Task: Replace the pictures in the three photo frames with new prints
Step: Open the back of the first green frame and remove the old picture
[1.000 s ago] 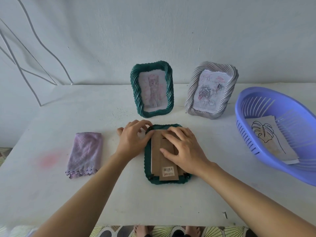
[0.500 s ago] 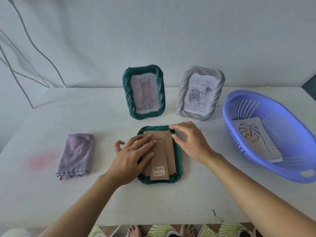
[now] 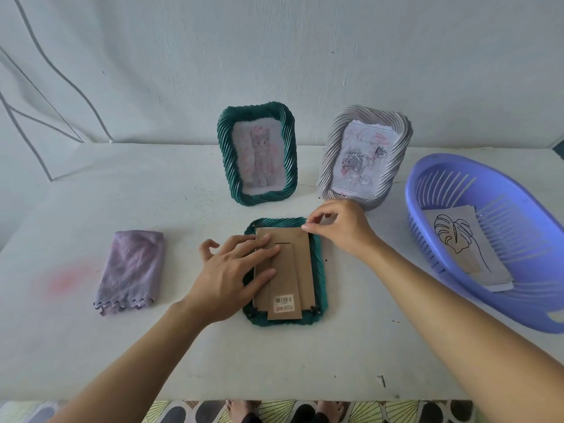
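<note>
Left hand (image 3: 232,276): laid flat, fingers straight and slightly spread, pressing down on the left half of the cardboard backing (image 3: 300,254).
Right hand (image 3: 341,230): thumb and forefinger pinched together on the backing's top right corner, other fingers curled above; too small to tell whether gripping the board itself or a small tab there.
Face-down frame (image 3: 319,270): dark green, ribbed rim, lying flat on the white table (image 3: 183,346) at centre, just in front of the person, back side up.
Cardboard backing: brown, seated inside the green rim, fold-out stand lying flat down its middle, barcode sticker (image 3: 283,300) near the bottom edge.
Standing green frame (image 3: 225,154): upright behind the flat one, near the wall, showing a faint cat picture.
Grey frame (image 3: 329,157): upright just to the right of the green one, leaning back, showing a rose drawing with script.
Basket (image 3: 412,190): lilac-blue plastic, slotted, at the table's right edge, well apart from the frames.
Print (image 3: 457,245): line drawing of a leaf, lying in the basket on top of other sheets.
Cloth (image 3: 131,270): purple, folded, scalloped hem, lying left of the flat frame, apart from it.
</note>
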Demonstrator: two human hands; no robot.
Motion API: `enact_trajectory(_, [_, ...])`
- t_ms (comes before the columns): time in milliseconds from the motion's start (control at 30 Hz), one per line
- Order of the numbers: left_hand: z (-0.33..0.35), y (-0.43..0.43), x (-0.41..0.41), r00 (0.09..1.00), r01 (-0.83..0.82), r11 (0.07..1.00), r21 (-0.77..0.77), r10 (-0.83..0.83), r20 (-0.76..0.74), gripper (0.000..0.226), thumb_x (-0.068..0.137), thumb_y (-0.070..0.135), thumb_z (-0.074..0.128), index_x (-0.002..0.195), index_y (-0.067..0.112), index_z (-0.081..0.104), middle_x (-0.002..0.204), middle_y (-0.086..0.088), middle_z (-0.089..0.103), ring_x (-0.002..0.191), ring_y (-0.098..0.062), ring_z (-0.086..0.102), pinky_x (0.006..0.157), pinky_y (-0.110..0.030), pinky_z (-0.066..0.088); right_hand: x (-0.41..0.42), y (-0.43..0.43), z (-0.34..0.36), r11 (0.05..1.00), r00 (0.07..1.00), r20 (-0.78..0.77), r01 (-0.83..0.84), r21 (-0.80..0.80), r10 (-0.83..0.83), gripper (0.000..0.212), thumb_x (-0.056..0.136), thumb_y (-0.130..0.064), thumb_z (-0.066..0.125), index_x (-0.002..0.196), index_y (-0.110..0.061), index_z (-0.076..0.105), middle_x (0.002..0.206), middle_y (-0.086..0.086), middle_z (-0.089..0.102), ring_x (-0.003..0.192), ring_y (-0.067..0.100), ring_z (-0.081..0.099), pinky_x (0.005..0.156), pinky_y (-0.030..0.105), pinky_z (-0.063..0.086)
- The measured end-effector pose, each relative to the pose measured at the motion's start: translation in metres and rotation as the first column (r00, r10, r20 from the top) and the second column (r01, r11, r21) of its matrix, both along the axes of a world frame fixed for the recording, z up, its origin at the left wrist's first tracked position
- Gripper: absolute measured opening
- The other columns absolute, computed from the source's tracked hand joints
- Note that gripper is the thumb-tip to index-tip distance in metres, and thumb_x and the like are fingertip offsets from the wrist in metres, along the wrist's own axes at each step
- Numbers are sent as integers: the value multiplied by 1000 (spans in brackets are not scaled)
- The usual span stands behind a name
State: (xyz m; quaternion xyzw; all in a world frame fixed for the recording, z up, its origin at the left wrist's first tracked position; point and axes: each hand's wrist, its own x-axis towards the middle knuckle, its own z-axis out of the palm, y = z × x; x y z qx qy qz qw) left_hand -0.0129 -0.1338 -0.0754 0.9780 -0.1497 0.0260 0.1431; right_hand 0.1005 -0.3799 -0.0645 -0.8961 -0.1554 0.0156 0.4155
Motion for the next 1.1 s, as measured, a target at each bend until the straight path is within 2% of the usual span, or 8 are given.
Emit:
enact_trajectory(200, [0, -1, 0, 1000, -8, 1000, -9, 8, -4, 44, 99, 64, 34, 139, 50, 46, 149, 26, 42, 135, -2, 37, 99, -49, 26, -7, 15, -10, 972, 974, -49, 224, 68, -221, 13, 69, -29, 86, 65, -26, 74, 69, -8, 71, 70, 12, 63, 71, 32, 53])
enact_trajectory(267, [1, -1, -1, 1000, -12, 1000, -2, 12, -9, 45, 99, 63, 32, 140, 50, 45, 150, 26, 41, 136, -2, 36, 99, -49, 27, -15, 14, -12, 975, 976, 31, 212, 70, -214, 9, 74, -28, 84, 72, -27, 75, 78, -9, 71, 79, 10, 64, 78, 33, 52])
enact_trajectory(433, [3, -5, -6, 999, -13, 1000, -1, 13, -50, 49, 101, 62, 18, 145, 49, 35, 156, 26, 29, 143, -1, 26, 105, -48, 21, -53, -2, -8, 998, 981, 187, 58, 15, -60, 12, 83, -27, 78, 95, -25, 77, 94, -10, 66, 97, 8, 57, 89, 13, 40])
enact_trajectory(533, [5, -7, -9, 998, -8, 998, -58, 5, -64, 51, 101, 62, 15, 146, 49, 33, 158, 26, 24, 146, -1, 18, 108, -47, 18, -81, -11, -3, 998, 975, 217, -46, -32, 52, 11, 83, -30, 76, 92, -25, 77, 90, -15, 66, 93, 7, 57, 84, 24, 47])
enact_trajectory(667, [16, -8, -17, 999, 37, 994, -105, -40, -30, 46, 100, 64, 24, 135, 49, 49, 152, 26, 35, 143, 1, 24, 105, -46, 19, -115, -20, -5, 988, 968, 208, -121, -92, 138, 12, 82, -37, 73, 88, -26, 75, 87, -19, 63, 90, 6, 55, 80, 33, 46])
enact_trajectory(767, [17, -11, -31, 994, 106, 992, -66, -107, -6, 42, 100, 63, 29, 131, 48, 53, 147, 26, 42, 139, 4, 30, 102, -48, 24, -131, -25, -10, 987, 978, 163, -114, -116, 133, 17, 82, -44, 70, 90, -29, 73, 93, -21, 60, 96, 4, 54, 85, 37, 44])
enact_trajectory(900, [5, -14, -47, 993, 119, 992, -39, -119, 18, 40, 102, 57, 35, 134, 43, 54, 151, 18, 42, 138, -4, 38, 98, -50, 29, -138, -25, -15, 991, 978, 181, -85, -102, 102, 20, 81, -46, 71, 91, -28, 72, 98, -21, 60, 98, 3, 55, 87, 41, 44])
enact_trajectory(1100, [3, -15, -46, 994, 110, 993, -45, -110, 2, 40, 99, 59, 39, 132, 44, 55, 150, 21, 42, 138, -2, 36, 97, -49, 29, -138, -20, -13, 996, 979, 198, -34, -83, 50, 21, 74, -45, 77, 82, -27, 73, 87, -18, 59, 89, 2, 55, 81, 43, 45])
